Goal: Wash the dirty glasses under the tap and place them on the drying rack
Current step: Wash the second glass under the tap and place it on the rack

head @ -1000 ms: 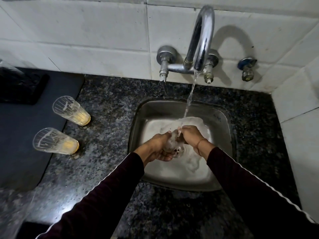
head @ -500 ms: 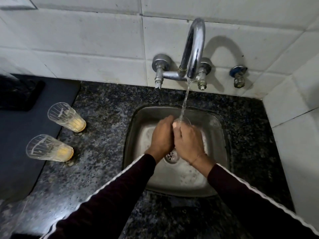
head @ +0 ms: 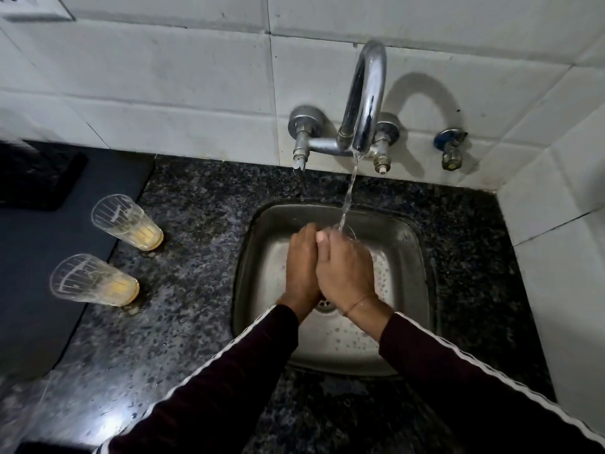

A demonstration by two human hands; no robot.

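1. A speckled desk under white tiles carries a steel sink near its back edge.
2. Over the sink, both hands' fingers wrap a glass under the tap.
3. Wet glass: slippery, fragile; grip its wall.
4. Two dirty glasses wait at the desk's left.

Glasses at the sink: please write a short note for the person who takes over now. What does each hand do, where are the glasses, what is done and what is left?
Left hand and right hand: both closed around one glass over the sink. Only its rim shows, under the running stream from the tap.
Two dirty glasses with yellow residue stand on the counter left of the sink: far glass and near glass.
Done: nothing finished; no drying rack can be made out in view.
Left: finish rinsing the held glass, place it on the rack, then wash the other two.
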